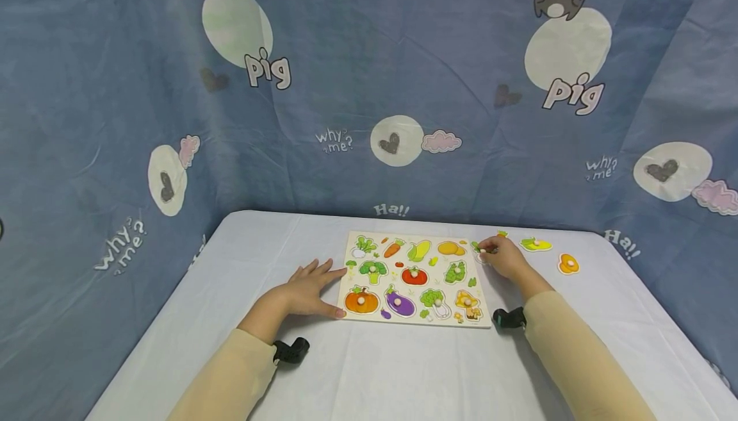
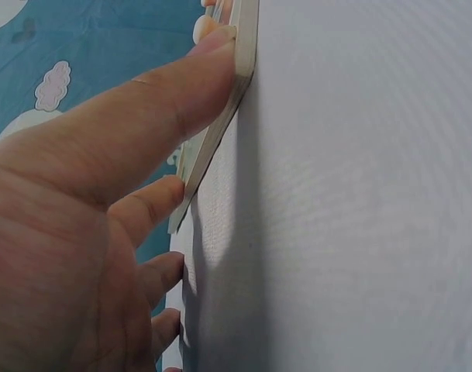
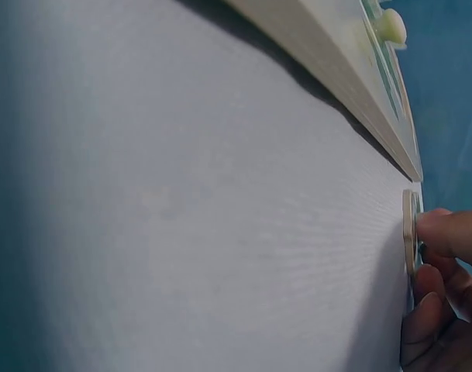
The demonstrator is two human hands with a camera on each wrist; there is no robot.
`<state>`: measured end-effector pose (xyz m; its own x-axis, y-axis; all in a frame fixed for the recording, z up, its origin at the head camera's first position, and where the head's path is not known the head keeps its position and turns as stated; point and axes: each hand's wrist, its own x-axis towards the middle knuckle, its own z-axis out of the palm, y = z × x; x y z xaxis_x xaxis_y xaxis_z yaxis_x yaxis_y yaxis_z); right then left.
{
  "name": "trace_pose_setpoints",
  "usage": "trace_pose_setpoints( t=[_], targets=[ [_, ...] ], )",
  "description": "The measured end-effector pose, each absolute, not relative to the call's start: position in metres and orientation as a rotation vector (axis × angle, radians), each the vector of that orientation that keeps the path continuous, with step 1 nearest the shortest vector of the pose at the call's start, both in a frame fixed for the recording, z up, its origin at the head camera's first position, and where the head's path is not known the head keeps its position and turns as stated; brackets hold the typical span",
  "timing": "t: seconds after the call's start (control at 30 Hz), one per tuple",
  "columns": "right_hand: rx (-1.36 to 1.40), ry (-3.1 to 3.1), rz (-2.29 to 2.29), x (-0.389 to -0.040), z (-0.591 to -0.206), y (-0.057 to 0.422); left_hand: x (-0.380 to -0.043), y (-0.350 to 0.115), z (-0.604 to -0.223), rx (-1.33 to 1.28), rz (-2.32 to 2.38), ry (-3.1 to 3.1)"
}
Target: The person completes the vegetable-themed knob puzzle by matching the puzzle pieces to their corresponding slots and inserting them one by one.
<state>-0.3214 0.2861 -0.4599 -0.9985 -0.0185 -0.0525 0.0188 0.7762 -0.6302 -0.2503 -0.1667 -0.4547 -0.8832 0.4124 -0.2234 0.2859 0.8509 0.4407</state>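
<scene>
A wooden vegetable puzzle board (image 1: 389, 283) lies on the white table. My left hand (image 1: 305, 289) rests at its left side with the fingers spread, the thumb touching the board's edge (image 2: 247, 46) near the front corner. To the right of the board, my right hand (image 1: 507, 259) pinches a flat puzzle piece (image 1: 476, 248) with green leaves and a white part, probably a radish; fingers hide much of it. In the right wrist view this piece (image 3: 409, 225) stands close to the cloth, apart from the board. Knobbed pieces such as the pumpkin (image 1: 361, 302) and eggplant (image 1: 402, 304) sit in the board.
Beyond the right hand lie a corn piece (image 1: 536, 244), a yellow-orange piece (image 1: 568, 264) and a partly hidden piece with an orange tip (image 1: 502, 234). A blue printed cloth (image 1: 346, 177) hangs behind the table (image 1: 403, 370).
</scene>
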Motion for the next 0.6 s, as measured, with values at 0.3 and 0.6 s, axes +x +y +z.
trace_pose_setpoints(
  t=[0.3,0.6],
  targets=[
    [0.038,2.899,-1.002,-0.326,-0.4605,0.2876,-0.2496,-0.1664,-0.4516,0.525,0.573,2.722],
    [0.011,2.918,-0.965,-0.3276,-0.4632,0.2898,-0.2498,-0.166,-0.4525,0.528,0.582,2.715]
  ],
)
